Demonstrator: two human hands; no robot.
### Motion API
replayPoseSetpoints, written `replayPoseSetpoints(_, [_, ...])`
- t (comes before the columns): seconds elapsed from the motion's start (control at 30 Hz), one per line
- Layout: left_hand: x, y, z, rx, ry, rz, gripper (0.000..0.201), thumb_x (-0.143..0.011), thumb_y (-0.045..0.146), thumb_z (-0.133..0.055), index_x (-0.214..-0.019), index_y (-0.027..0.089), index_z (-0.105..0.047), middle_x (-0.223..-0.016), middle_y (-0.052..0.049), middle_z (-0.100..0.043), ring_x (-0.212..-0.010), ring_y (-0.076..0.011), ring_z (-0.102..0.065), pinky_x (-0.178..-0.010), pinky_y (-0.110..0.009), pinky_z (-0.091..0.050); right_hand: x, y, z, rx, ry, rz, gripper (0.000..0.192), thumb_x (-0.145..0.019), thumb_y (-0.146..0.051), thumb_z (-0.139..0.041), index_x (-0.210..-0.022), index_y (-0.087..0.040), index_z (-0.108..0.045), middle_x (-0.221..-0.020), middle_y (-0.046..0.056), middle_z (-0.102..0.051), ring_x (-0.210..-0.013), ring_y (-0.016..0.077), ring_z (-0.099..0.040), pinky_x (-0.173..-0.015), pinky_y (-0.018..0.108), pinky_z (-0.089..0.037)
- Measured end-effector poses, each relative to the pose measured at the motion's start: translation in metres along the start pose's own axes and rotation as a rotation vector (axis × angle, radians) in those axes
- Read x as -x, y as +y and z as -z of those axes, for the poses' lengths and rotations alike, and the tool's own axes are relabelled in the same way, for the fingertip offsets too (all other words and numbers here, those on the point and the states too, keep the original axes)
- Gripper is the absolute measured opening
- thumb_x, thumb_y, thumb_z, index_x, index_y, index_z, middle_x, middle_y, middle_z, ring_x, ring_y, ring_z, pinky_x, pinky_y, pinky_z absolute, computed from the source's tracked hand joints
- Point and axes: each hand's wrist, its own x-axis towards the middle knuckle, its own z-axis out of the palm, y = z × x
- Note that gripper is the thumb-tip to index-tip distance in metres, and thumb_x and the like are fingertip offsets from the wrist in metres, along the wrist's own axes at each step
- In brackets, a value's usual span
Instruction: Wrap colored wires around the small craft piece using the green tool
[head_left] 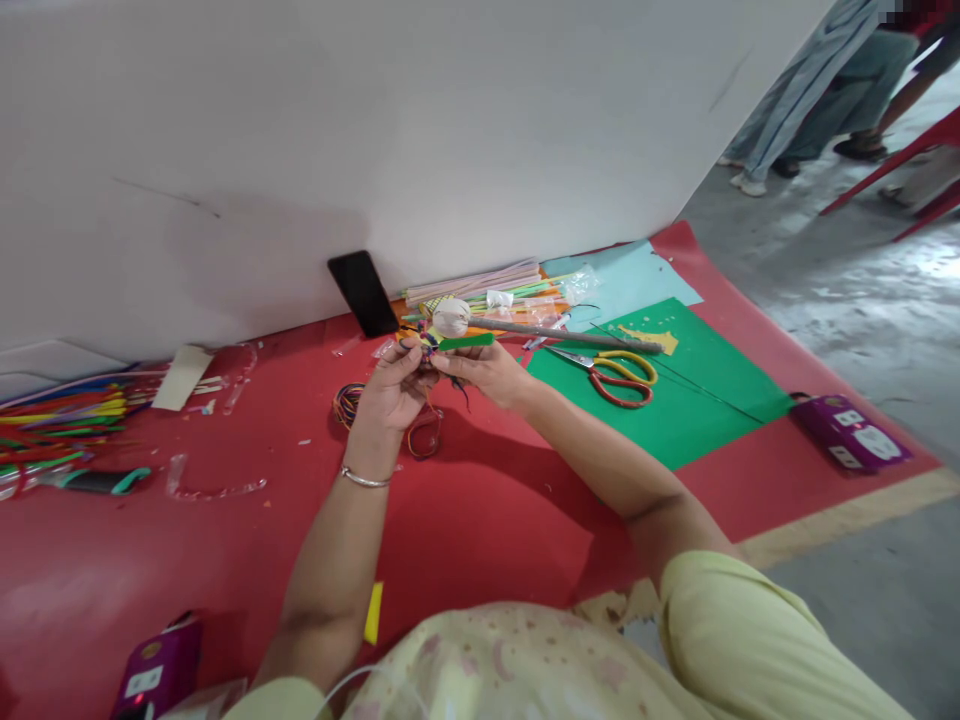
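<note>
Head view | both hands' fingers pinch green stick [465,341] | scissors [619,375] right | phone [364,293] behind, apart

I see my left hand [390,395] and right hand [487,372] meeting over the middle of the mat [487,510], pinching a small craft piece [431,350] between them. A coil of wire [346,403] lies on the mat just left of my left hand. The phone [364,293] leans on the wall [375,140] beyond my hands. Scissors [619,377] lie on a paper sheet [675,400] to the right, with a long rod [570,336] just beyond them. A bundle of sticks [60,420] sits far left. One box [851,432] rests at the mat's right edge, another box [157,672] near left.
</note>
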Motion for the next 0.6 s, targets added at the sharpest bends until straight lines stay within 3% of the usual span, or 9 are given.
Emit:
replayPoseSetpoints(0.27, [-0.002, -0.001, 0.004, -0.021, -0.011, -0.012, 0.028, -0.072, 0.014, -0.103, -0.082, 0.022, -0.079, -0.075, 0.003, -0.08, -0.063, -0.009, -0.073, -0.051, -0.015, -0.049, -0.002, 0.002, 0.001, 0.021, -0.029, 0.03, 0.038, -0.069, -0.043, -0.107, -0.09, -0.02, -0.085, -0.087, 0.0, -0.081, -0.088, 0.0152, -0.073, -0.086, 0.028, -0.062])
replayPoseSetpoints(0.4, [-0.001, -0.001, 0.003, -0.03, -0.011, -0.032, 0.032, -0.063, 0.015, -0.108, -0.08, 0.023, -0.081, -0.078, 0.002, -0.082, -0.066, -0.0117, -0.075, -0.055, -0.018, -0.053, 0.0, -0.001, -0.002, 0.022, -0.02, 0.036, 0.037, -0.075, -0.045, -0.103, -0.095, -0.02, -0.085, -0.09, 0.001, -0.082, -0.084, 0.0146, -0.071, -0.081, 0.028, -0.062])
replayPoseSetpoints(0.6, [0.0, 0.0, 0.003, -0.059, -0.068, -0.065, 0.037, -0.055, 0.023, -0.113, -0.079, 0.024, -0.085, -0.076, 0.002, -0.083, -0.066, -0.0107, -0.075, -0.053, -0.016, -0.051, 0.005, -0.011, -0.007, 0.052, 0.008, 0.063, 0.039, -0.073, -0.045, -0.102, -0.099, -0.022, -0.084, -0.095, 0.001, -0.083, -0.097, 0.0185, -0.074, -0.093, 0.033, -0.064])
